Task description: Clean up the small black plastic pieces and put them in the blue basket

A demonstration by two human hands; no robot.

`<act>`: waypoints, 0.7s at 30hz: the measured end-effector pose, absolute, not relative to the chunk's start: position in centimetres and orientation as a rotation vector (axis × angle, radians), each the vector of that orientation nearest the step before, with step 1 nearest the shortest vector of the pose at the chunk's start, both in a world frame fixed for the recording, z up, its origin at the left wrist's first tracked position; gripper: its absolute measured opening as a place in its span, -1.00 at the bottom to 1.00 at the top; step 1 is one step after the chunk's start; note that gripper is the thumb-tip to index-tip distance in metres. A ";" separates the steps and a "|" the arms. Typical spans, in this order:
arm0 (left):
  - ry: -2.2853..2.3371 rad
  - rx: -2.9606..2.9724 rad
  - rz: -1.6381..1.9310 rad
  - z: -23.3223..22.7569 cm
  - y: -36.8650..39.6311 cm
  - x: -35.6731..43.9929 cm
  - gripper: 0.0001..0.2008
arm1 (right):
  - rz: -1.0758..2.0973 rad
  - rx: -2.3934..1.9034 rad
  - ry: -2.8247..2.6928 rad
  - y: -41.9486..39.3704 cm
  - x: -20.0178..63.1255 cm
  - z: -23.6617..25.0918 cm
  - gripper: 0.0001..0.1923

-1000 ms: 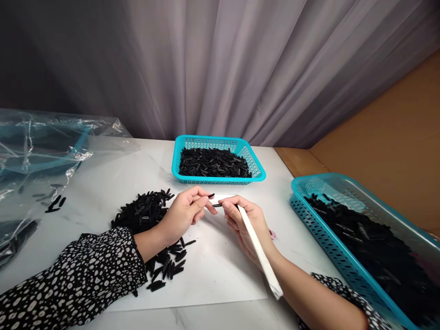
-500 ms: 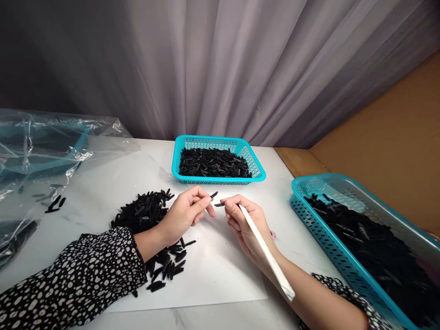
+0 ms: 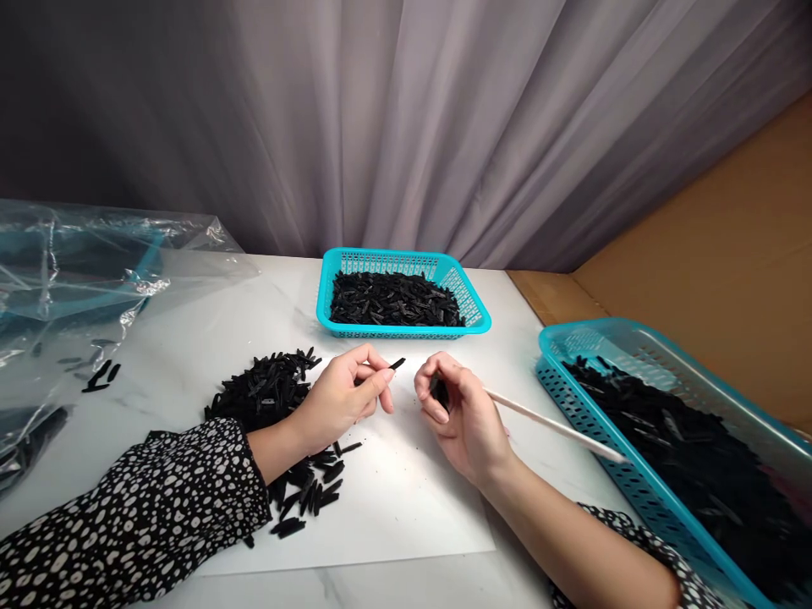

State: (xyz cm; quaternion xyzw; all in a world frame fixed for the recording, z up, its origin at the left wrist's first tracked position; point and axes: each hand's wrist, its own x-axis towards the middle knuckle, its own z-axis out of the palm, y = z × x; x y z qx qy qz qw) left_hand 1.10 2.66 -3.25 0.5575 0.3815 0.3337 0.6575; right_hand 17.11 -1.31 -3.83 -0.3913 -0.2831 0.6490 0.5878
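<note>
My left hand [image 3: 348,385] pinches a small black strip [image 3: 397,364] between thumb and fingertips, its end pointing up and right. Beside it, my right hand [image 3: 466,414] is curled around a slim tool with a long white handle [image 3: 551,425], which sticks out to the right; its working end is hidden by the fingers. Something dark [image 3: 439,391] shows inside the curled right fingers, too covered to make out. A heap of similar black strips [image 3: 263,389] lies under and behind my left wrist, with loose ones [image 3: 314,491] nearer me on a white sheet [image 3: 393,524].
A blue perforated basket [image 3: 406,331] holding black strips stands at the back. A larger blue basket [image 3: 609,452] with a dark load stands at the right. Clear plastic bags [image 3: 127,262] lie at the left, near a few stray strips [image 3: 98,376]. Cardboard [image 3: 710,245] rises behind the right basket.
My right hand has turned and its fingers have curled, swinging the white handle from pointing toward me to pointing right. My left hand has barely moved and still pinches the strip.
</note>
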 end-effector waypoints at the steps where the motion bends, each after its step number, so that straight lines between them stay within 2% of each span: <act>1: 0.875 1.270 0.748 -3.2 2.6 1.1 -0.76 | 1.522 -0.908 -0.658 -1.2 17.2 -3.9 -0.72; 12: 0.829 1.315 0.625 -3.1 2.5 0.8 -0.78 | 1.327 -1.046 -0.932 -1.3 17.2 -4.9 -0.67; 21: 0.769 1.346 0.684 -3.2 2.7 0.6 -0.78 | 1.329 -1.061 -1.022 -1.2 17.3 -5.5 -0.72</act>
